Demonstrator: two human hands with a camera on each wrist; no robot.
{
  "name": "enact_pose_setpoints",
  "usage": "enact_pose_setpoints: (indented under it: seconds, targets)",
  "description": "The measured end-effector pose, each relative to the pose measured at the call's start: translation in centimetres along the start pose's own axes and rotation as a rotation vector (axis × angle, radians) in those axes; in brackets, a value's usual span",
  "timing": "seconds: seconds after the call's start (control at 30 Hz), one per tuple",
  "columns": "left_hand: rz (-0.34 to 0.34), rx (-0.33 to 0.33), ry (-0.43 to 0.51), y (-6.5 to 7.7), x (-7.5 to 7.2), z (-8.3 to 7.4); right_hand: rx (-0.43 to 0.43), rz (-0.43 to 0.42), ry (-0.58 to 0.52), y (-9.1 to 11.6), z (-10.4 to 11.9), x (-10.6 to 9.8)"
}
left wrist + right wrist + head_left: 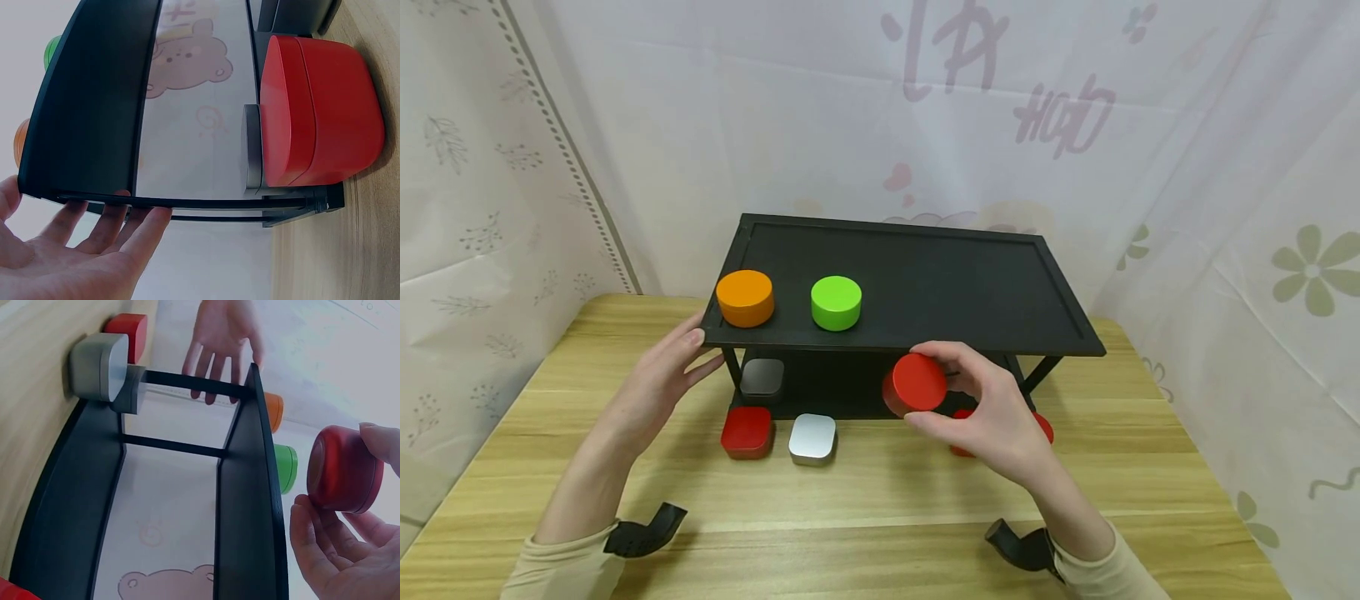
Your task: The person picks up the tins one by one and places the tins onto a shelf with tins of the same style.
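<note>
Between the curled fingers and thumb of the right hand (985, 408), gripped and raised above the surface (850, 533): a round red container (917, 385), near the front edge of a black two-tier rack (925, 287). Left of that hand, on the rack's top, a green container (836, 305) and, farther off, an orange container (745, 300) near the left hand (658, 379), fingers nearly straight and touching the rack's end. Lower, between the hands, a red square container (747, 433), a silver container (812, 439) and a gray container (762, 379). Behind the right hand, partly hidden red objects (1044, 427).
</note>
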State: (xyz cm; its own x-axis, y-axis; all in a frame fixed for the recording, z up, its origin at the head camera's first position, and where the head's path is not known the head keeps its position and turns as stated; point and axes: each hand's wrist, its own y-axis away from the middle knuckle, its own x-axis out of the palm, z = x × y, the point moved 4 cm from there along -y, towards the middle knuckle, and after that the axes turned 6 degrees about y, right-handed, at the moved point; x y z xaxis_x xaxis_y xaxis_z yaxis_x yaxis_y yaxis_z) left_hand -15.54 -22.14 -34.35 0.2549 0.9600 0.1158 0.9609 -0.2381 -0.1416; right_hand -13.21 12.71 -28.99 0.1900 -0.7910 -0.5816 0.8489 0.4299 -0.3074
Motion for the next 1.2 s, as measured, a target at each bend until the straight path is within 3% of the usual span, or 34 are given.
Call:
enact_pose_setpoints:
  seconds: [0.8,1.2]
  targets:
    - [0.005,0.006,0.009,-0.1,-0.1,0.2,-0.037,-0.117,0.074,-2.9,-0.6,-3.4]
    - [0.001,0.000,0.005,0.0,-0.1,0.1,-0.010,-0.115,0.144,-4.5,-1.0,-4.0]
